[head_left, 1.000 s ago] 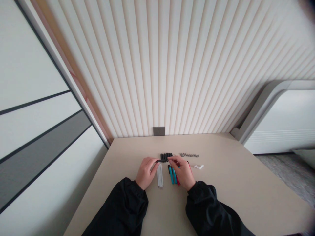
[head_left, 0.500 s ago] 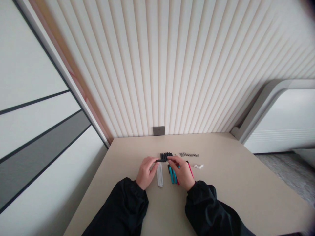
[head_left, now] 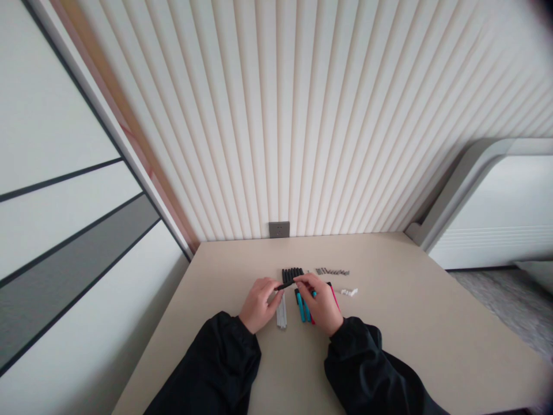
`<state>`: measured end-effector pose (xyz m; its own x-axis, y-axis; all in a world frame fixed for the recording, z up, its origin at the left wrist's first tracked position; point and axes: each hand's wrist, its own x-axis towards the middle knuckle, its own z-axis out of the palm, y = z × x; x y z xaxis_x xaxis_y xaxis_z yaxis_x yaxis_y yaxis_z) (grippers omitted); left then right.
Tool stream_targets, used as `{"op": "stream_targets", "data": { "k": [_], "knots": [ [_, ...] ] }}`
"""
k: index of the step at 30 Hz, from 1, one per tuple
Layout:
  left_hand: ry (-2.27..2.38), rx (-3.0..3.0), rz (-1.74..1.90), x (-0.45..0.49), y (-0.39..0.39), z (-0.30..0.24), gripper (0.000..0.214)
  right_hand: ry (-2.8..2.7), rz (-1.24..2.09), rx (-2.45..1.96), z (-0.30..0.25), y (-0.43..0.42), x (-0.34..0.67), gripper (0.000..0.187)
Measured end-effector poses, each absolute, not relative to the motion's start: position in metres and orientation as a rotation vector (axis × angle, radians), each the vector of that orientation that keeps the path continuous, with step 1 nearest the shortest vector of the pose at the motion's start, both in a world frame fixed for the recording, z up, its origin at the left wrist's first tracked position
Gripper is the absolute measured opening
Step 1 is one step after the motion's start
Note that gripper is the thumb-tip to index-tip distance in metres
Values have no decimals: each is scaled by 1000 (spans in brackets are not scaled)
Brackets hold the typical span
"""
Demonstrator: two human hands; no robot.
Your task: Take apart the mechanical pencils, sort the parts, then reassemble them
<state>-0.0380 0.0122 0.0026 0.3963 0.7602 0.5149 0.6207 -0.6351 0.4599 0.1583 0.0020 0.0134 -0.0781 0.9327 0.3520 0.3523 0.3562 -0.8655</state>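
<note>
Left hand: thumb and fingers pinch one end of a slim black pen part. Right hand: fingertips grip the other end. Part sits slightly tilted between the two, just nearside of a row of black tubes on the beige tabletop. Thin white refills lie between the hands; teal barrels partly behind the right. Farther right: small grey metal pieces, white pieces.
</note>
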Motion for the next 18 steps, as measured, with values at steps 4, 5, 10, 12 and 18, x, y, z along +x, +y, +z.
{"op": "stream_targets", "data": {
  "k": [4,5,10,12,18],
  "knots": [
    [1183,2515,1018,-38,14,-2,19,-1703,673,-1159,16,0,159,21],
    [1174,2528,1013,-37,14,-2,22,-1714,664,-1149,16,-1,159,20],
    [1178,2645,940,-36,12,0,29,-1747,653,-1097,19,-4,156,21],
    [1193,2685,916,-35,11,3,27,-1754,645,-1079,19,-4,155,21],
    [1209,2697,905,-34,11,5,25,-1717,632,-1106,16,-2,156,19]
  ]
}}
